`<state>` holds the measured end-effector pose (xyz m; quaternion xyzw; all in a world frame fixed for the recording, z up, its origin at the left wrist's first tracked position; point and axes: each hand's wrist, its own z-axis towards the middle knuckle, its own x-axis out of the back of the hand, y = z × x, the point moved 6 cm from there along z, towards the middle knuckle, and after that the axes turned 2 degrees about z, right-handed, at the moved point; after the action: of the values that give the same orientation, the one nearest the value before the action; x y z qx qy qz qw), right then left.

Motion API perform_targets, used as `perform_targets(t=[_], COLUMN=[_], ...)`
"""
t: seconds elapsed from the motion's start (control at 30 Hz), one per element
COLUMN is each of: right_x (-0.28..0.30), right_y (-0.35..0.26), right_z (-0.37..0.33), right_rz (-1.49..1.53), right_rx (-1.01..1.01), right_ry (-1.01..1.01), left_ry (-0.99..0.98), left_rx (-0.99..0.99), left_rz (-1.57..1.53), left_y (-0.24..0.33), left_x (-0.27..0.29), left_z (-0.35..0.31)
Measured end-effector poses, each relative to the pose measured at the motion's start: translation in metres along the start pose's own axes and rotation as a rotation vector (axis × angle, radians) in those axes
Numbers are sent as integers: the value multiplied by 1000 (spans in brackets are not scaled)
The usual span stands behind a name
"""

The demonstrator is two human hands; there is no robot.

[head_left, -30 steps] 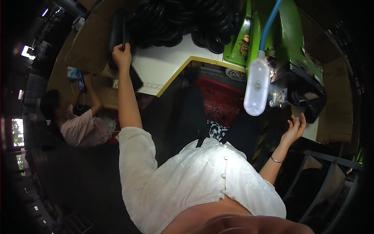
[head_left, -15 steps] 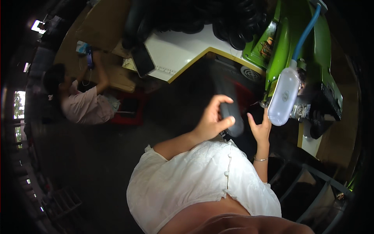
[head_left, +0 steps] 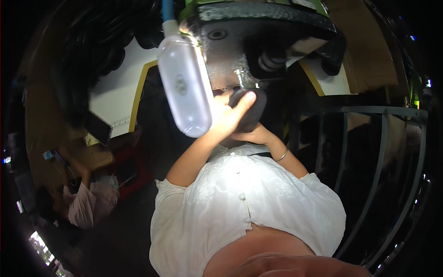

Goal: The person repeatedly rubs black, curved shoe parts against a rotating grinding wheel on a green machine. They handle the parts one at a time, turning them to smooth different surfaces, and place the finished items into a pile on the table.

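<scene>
My left hand [head_left: 224, 118] grips a dark, round-ended piece shaped like a shoe sole [head_left: 253, 110], thumb lying along its top and the other fingers partly hidden behind the lamp. Close below, my right hand [head_left: 258, 135] curls at the lower end of the same piece, its fingertips reaching under it toward my left wrist. The upper end of the piece sits right under the metal head of a green and black machine [head_left: 226, 64]; whether they touch I cannot tell.
A translucent oval lamp [head_left: 185, 87] on a blue hose hangs left of the machine head. White tabletop [head_left: 108, 99] with yellow edging holds a phone [head_left: 98, 128] and a heap of black items [head_left: 99, 51]. A metal rack [head_left: 364, 111] stands right; a co-worker [head_left: 94, 203] sits left.
My view has swung right and closer to the machine. The dark piece has moved up under the machine head, and my right hand, open and apart before, has come to it.
</scene>
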<state>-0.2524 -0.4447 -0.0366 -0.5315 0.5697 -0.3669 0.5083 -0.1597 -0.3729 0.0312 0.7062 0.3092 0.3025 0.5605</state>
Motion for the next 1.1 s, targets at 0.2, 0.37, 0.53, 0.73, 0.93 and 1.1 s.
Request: perform_targets(t=[0.2, 0.37, 0.53, 0.73, 0.93, 1.1], right_x=[49, 141, 157, 71, 10, -10], right_y=[37, -14, -78, -110, -76, -70], right_z=[-53, -78, -18, 18, 27, 32], right_rz=[-53, 332, 728, 926, 1000, 720], right_rx=[-351, 210, 335, 510, 448, 409], right_ry=[24, 492, 705, 707, 588, 439], left_ry=[30, 148, 210, 280, 492, 382], left_rx=[2, -102, -155, -62, -38, 236], left_rz=[-330, -104, -110, -462, -414, -319], left_y=[6, -20, -34, -42, -50, -103], left_x=[13, 34, 45, 88, 132, 138], left_z=[-14, -18, -22, -51, -75, -75])
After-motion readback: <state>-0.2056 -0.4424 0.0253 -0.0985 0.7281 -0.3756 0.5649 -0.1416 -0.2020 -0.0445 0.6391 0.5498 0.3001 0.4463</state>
